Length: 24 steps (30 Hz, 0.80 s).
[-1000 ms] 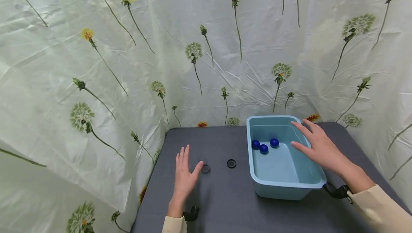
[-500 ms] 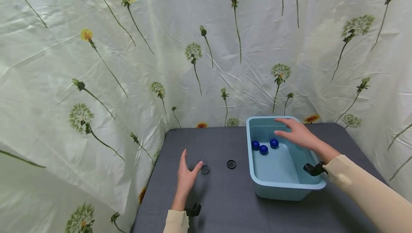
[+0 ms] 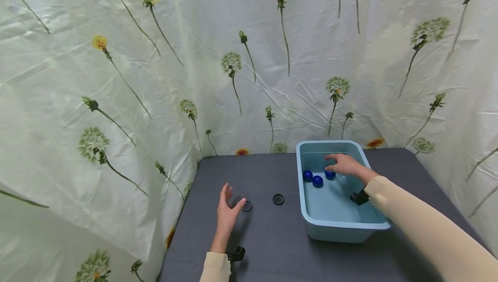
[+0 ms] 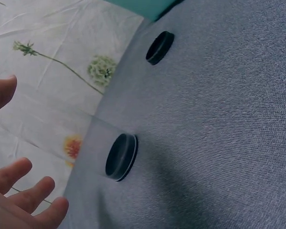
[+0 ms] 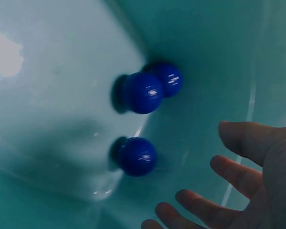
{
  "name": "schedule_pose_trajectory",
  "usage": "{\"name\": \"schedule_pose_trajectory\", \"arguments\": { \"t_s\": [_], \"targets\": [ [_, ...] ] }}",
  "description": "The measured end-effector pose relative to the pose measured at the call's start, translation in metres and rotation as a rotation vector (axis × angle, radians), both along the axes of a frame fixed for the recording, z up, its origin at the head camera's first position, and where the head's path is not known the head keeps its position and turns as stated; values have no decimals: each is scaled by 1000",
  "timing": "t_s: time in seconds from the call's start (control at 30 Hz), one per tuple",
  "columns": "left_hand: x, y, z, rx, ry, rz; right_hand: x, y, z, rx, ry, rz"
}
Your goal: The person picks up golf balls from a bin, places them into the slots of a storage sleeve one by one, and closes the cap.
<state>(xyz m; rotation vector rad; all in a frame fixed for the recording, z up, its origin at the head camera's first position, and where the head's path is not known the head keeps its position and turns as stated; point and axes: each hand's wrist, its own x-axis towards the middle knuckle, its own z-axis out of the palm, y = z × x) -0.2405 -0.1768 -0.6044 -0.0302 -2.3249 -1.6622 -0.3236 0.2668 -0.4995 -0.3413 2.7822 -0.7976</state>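
Note:
My right hand (image 3: 344,164) reaches into a light blue plastic bin (image 3: 348,223), fingers spread and slightly bent above the blue balls. Three glossy blue balls lie on the bin's floor: one (image 3: 330,174) partly under my fingers, another (image 3: 317,181) in front, the third (image 3: 308,175) by the left wall. In the right wrist view a gap shows between my fingertips and the nearest ball (image 5: 137,156). My left hand (image 3: 226,213) is held with fingers and thumb apart beside a see-through cylindrical container with a dark round base (image 4: 121,157); its clear walls are barely visible.
A black round lid-like ring (image 3: 278,199) lies on the dark grey table (image 3: 272,247) between the container and the bin. Behind and to the left hangs a pale curtain (image 3: 155,78) printed with dandelions. The bin's raised walls surround the balls.
My right hand has moved left and down from the bin's right side to over the balls. My left fingers have bent slightly beside the clear container. The balls have stayed in place.

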Motion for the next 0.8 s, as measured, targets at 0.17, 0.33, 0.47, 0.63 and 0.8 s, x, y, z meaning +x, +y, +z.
{"name": "schedule_pose_trajectory", "arguments": {
  "t_s": [0.17, 0.33, 0.47, 0.63, 0.8],
  "targets": [
    [-2, 3, -4, -14, -25, -14, -7, -4, -14, 79, -81, -18],
    [-1, 4, -4, -50, -21, -48, -13, -10, -25, 124, -136, -34],
    [1, 7, -3, -81, -11, -78, -15, -12, -30, 164, -152, -23],
    [0, 12, 0, -90, -18, -83, -16, -15, -35, 212, -143, -34],
    [1, 14, 0, -73, -27, -83, -16, -17, -41, 230, -177, -72]
  ]
}}
